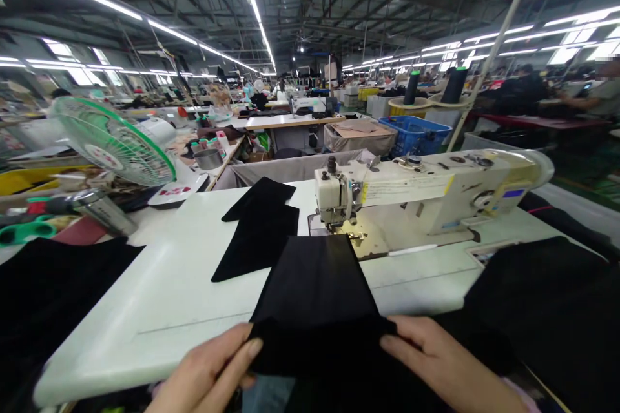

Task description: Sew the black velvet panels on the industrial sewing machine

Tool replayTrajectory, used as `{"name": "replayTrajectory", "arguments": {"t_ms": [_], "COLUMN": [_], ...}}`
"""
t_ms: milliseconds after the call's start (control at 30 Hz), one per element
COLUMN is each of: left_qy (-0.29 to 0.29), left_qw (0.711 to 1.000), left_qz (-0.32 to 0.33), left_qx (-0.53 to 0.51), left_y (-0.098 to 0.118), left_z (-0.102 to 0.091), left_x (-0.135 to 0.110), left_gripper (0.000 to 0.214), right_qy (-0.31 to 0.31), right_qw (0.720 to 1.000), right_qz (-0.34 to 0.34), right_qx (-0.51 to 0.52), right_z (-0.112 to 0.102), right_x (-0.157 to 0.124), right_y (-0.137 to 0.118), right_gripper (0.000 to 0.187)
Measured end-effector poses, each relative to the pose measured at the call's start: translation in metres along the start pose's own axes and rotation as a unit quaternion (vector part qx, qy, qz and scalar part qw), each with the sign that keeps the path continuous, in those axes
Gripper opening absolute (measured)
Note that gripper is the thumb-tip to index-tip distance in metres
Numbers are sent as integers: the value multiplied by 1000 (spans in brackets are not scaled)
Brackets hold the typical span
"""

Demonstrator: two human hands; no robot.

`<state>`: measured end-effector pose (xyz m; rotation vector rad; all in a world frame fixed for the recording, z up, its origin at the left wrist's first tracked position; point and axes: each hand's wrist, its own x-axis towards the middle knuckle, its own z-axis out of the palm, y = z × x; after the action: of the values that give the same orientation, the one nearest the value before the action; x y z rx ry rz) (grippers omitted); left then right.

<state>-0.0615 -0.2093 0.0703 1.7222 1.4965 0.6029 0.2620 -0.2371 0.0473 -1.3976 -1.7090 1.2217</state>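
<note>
A black fabric piece is stretched between my two hands, its far end lying on the pale table near the sewing machine's needle area. My left hand pinches its left edge between thumb and fingers. At the opposite edge my right hand grips it the same way. The white sewing machine stands just beyond the cloth, to the right, its head above the metal plate. Left of the held piece, overlapping black fabric panels lie flat. The near part of the held cloth merges with dark material below.
A green-rimmed fan stands at the left, with a metal flask and green-handled scissors nearby. More black cloth lies at the right and at the far left. Behind the machine is a blue crate and thread cones.
</note>
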Motion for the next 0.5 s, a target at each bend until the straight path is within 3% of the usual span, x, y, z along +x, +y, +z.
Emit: {"name": "replayTrajectory", "arguments": {"t_ms": [100, 233, 367, 500], "left_qy": [32, 90, 89, 70], "left_qw": [994, 955, 950, 963], "left_qz": [42, 98, 75, 64], "left_qx": [93, 265, 290, 253], "left_y": [10, 10, -6, -23], "left_z": [1, 9, 21, 27], "left_x": [56, 135, 188, 207], "left_gripper": [36, 26, 6, 11], "right_qy": [107, 256, 293, 306], "right_qw": [993, 947, 929, 927], "right_qz": [-3, -62, -44, -31], "right_qx": [-56, -185, -223, -213], "right_z": [7, 9, 15, 21], "right_x": [43, 108, 150, 161], "right_y": [19, 33, 44, 54], "right_gripper": [29, 14, 3, 2]}}
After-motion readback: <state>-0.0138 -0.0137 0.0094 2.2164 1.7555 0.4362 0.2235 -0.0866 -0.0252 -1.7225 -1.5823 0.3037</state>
